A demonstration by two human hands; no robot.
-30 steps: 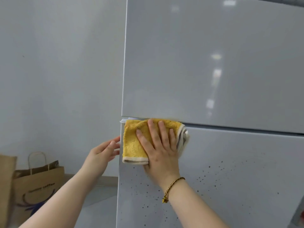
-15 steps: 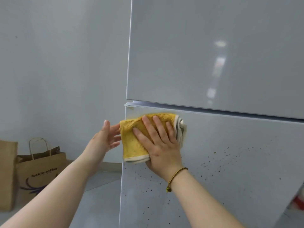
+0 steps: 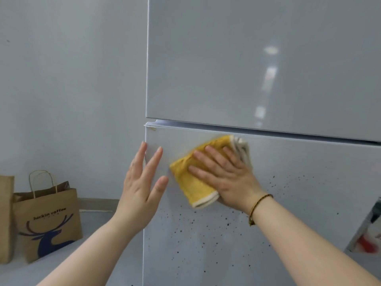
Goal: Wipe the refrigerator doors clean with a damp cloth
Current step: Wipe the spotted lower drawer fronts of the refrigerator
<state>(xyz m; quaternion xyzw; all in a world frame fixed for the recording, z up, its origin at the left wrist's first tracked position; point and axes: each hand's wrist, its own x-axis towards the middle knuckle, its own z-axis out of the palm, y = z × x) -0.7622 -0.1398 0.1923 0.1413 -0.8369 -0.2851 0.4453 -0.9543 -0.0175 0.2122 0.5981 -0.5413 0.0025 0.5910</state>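
Observation:
A folded yellow cloth (image 3: pixel 191 178) with a white hem lies flat against the lower refrigerator door (image 3: pixel 299 203), just under the gap below the upper door (image 3: pixel 247 58). My right hand (image 3: pixel 224 176) presses the cloth to the door with straight, spread fingers; a thin bracelet circles that wrist. My left hand (image 3: pixel 142 182) is flat and open at the lower door's left edge, fingers pointing up, touching or nearly touching the panel. Dark specks dot the lower door below and to the right of the cloth.
A brown paper bag (image 3: pixel 47 221) with a blue deer print stands on the floor at the left, next to another brown bag (image 3: pixel 6 219) at the frame's edge. A plain grey wall (image 3: pixel 72 89) runs left of the refrigerator. A sticker or magnet (image 3: pixel 369 234) shows at the right edge.
My right hand has slid the cloth to the right along the top of the lower door. My left hand has moved up from the door's side onto its front edge.

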